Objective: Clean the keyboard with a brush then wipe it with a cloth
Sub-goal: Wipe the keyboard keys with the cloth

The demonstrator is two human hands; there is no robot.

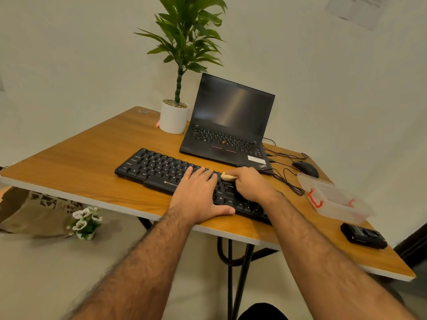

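Wooden table (76,162) stands in a pale-walled corner, carrying a black keyboard (159,168) along its near edge, in front of an open laptop (227,125) and a potted plant (175,112). Left hand (198,192) lies flat on the keys, fingers spread, thumb at the keyboard's front edge. Right hand (251,183) is curled tight around a light wooden brush (227,176), held against the keyboard's right part.

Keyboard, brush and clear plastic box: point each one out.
keyboard (152,166), head view, on the letter keys left of the hands.
brush (227,176), head view, on the pale wooden end showing past the right hand.
clear plastic box (335,199), head view, on its lid.
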